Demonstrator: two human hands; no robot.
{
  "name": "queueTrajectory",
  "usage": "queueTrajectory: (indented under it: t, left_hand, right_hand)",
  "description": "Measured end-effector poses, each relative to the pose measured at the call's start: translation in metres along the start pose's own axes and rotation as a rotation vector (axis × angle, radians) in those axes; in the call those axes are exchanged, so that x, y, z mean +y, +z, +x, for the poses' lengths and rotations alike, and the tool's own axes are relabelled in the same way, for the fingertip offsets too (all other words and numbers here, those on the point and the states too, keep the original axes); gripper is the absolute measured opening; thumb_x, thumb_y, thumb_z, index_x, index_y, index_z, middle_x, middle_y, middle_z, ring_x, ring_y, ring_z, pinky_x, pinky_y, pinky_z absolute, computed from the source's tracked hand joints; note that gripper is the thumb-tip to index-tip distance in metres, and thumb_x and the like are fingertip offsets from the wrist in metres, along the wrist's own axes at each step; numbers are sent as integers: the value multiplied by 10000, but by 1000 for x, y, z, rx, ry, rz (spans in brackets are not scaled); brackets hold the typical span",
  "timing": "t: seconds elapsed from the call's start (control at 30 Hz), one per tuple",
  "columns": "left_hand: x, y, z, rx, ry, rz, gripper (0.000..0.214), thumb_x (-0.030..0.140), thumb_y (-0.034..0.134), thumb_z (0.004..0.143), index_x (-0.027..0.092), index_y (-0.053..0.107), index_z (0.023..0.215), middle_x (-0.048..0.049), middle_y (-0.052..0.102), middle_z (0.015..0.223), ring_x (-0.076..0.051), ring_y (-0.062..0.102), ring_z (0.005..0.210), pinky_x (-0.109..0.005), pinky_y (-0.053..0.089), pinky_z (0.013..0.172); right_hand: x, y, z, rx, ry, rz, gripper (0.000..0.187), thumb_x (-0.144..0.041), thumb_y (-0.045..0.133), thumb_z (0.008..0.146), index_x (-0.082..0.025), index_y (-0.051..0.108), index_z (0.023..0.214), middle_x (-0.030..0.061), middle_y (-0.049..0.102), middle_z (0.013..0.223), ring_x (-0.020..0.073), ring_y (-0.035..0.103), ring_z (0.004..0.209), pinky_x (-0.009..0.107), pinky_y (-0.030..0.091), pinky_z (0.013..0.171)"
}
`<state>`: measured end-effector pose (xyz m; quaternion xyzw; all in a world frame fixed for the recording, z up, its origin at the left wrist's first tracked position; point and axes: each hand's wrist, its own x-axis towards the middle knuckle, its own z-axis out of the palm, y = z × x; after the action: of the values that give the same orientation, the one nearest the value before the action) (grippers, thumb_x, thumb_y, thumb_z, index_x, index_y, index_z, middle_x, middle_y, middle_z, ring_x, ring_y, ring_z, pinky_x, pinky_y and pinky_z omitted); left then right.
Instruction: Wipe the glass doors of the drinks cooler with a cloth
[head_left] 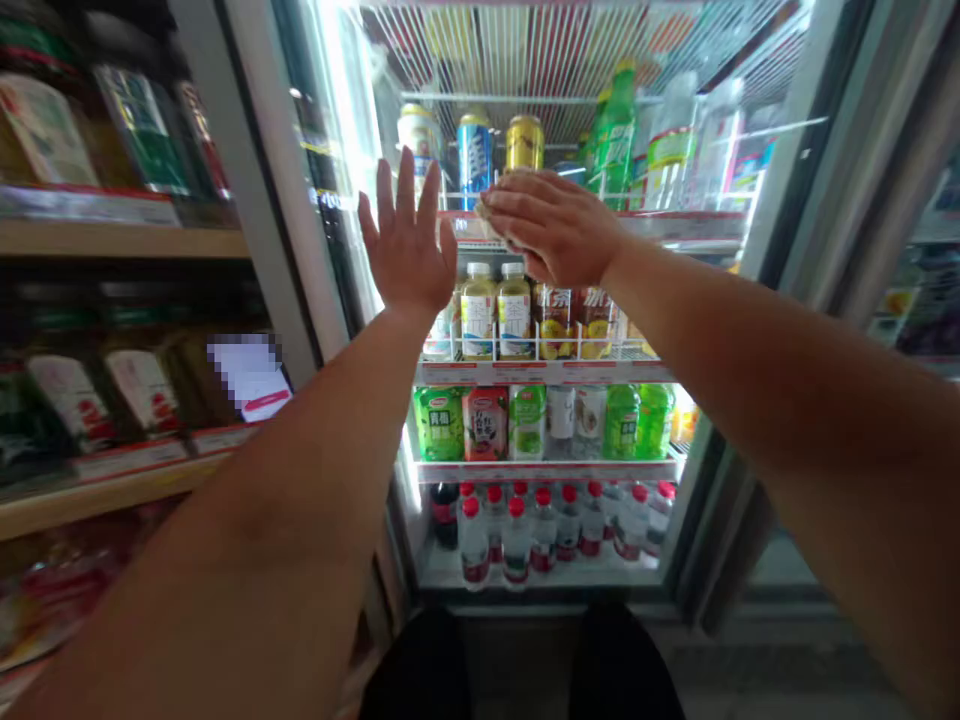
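Observation:
My left hand (pixel 411 245) is raised flat with its fingers spread, in front of the upper left of a lit drinks fridge (pixel 544 372). It seems to rest on the fridge's clear door, though the glass itself is hard to make out. Beside it, my right hand (pixel 559 222) lies over a pale folded cloth (pixel 490 222), of which only an edge shows past the fingers. Behind the hands stand a blue can (pixel 474 155), a gold can (pixel 524 145) and a green bottle (pixel 616 140) on the top shelf.
Lower shelves hold tea bottles (pixel 478 312), green drink packs (pixel 439 422) and several red-capped water bottles (pixel 516 540). Left of the fridge, wooden shelves (pixel 120 240) carry dark bottles and a blurred-out pale card (pixel 259 385). A metal door frame (pixel 840 240) stands on the right.

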<state>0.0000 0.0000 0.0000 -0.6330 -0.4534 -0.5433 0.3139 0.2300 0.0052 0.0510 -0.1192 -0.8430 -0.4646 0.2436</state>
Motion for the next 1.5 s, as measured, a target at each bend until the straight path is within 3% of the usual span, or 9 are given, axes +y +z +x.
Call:
queueTrajectory:
  t: [0.23,0.47,0.67,0.8,0.9,1.17,1.37,1.43,1.5]
  left_hand:
    - [-3,4,3,-21,-9,-69,688,544,310,907,435,203,1578,272,146,1611,27,-228,1471,-289,-172,1257]
    - [-3,4,3,62,90,124,612,343,285,995,246,273,1599,72,162,1678,-227,96,1563,-491,51,1284]
    - [-10,13,6,86,99,167,626,245,329,984,279,236,1603,94,141,1684,-209,66,1562,-502,55,1284]
    - [-11,14,4,103,118,165,604,266,342,1008,287,234,1603,81,169,1681,-204,89,1559,-484,72,1285]
    - [-9,12,3,106,126,179,596,253,360,1015,261,252,1602,42,182,1682,-224,110,1556,-498,88,1279]
    - [-8,14,6,56,62,100,617,217,386,1008,288,236,1602,112,129,1684,-170,19,1560,-442,-17,1292]
    - [-3,7,3,43,70,43,592,278,340,1012,270,257,1598,113,139,1678,-167,34,1560,-459,-16,1288]
    - [-3,5,2,31,54,33,594,312,329,1009,288,256,1598,128,130,1675,-158,29,1561,-445,-24,1291]
    - [-3,5,2,32,47,33,607,327,329,995,330,250,1597,157,122,1670,-141,15,1563,-423,-31,1295]
  right_hand:
    - [23,22,-3,652,698,-135,535,-349,440,845,-316,597,1355,-46,608,1425,277,470,1381,501,329,1227]
    - [-14,0,-9,89,381,1,578,-354,480,847,-467,481,1414,-125,565,1458,252,343,1493,558,275,1254]
    - [-4,15,-5,629,899,-211,468,-213,452,860,-279,580,1306,42,581,1456,290,433,1407,578,270,1221]
    - [-11,13,-11,420,611,-221,467,-234,520,852,-200,588,1312,45,571,1469,269,440,1412,478,329,1220]
    - [-22,8,-15,211,378,-102,452,-289,501,886,-360,533,1331,-63,533,1501,216,412,1440,491,340,1214]
    - [-5,26,-19,747,1000,-224,448,-193,472,855,-250,593,1283,84,594,1433,301,446,1393,586,290,1206]
    - [-29,14,-30,109,118,-42,476,-262,442,948,-307,476,1421,-20,525,1514,220,402,1461,518,315,1232]
    - [-21,5,-27,47,91,12,494,-265,476,942,-323,467,1433,-32,511,1530,219,399,1461,500,293,1241]
    - [-1,-3,-20,169,325,-34,525,-244,546,885,-309,512,1405,-11,519,1526,238,417,1442,475,286,1238]
